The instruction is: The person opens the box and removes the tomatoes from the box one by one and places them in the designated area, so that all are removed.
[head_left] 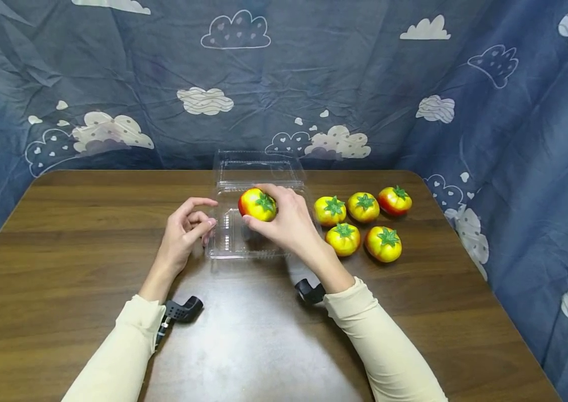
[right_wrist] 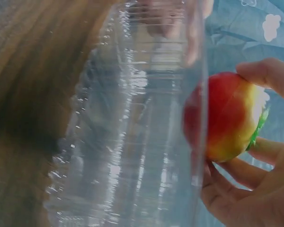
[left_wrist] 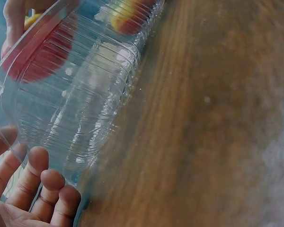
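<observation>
My right hand (head_left: 291, 220) holds a red and yellow tomato (head_left: 253, 204) with a green leafy top between thumb and fingers, over the clear plastic clamshell box (head_left: 224, 254). In the right wrist view the lower part of the tomato (right_wrist: 222, 118) shows through the box wall, dipping below the rim. My left hand (head_left: 182, 231) is at the box's left edge, fingers loosely bent and holding nothing. Seen from the left wrist, its fingertips (left_wrist: 52, 179) are close by the box corner; whether they touch it I cannot tell. The box's lid (head_left: 259, 167) stands open at the back.
Several more tomatoes (head_left: 384, 244) of the same kind sit on the wooden table (head_left: 88, 234) to the right of the box. A blue curtain with clouds (head_left: 163, 56) hangs behind and to the right. Black wrist devices (head_left: 183, 310) are under both forearms.
</observation>
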`<move>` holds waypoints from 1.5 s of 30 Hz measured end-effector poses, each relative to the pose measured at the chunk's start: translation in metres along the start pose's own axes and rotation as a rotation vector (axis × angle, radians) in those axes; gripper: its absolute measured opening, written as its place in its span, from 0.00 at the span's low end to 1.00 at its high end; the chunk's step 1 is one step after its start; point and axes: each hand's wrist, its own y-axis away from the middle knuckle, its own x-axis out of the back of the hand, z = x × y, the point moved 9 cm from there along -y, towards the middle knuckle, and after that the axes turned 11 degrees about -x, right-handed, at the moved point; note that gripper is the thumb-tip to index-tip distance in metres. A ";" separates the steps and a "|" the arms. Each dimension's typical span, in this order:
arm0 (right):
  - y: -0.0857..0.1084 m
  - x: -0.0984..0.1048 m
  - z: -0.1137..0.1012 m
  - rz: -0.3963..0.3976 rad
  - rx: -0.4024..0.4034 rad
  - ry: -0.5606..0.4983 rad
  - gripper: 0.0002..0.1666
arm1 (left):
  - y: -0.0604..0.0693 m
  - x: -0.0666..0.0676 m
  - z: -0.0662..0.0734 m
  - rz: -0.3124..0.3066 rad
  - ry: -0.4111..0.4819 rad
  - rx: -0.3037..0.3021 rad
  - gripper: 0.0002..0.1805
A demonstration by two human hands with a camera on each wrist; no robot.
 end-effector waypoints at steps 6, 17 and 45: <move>-0.002 0.008 0.002 -0.008 -0.031 0.035 0.37 | -0.005 -0.001 0.001 0.001 0.011 -0.014 0.20; 0.000 0.023 0.014 -0.003 -0.059 0.041 0.35 | 0.003 0.002 -0.001 -0.007 -0.005 0.012 0.21; 0.034 0.136 0.124 0.029 -0.232 0.171 0.34 | 0.000 -0.002 -0.001 0.008 0.021 -0.005 0.21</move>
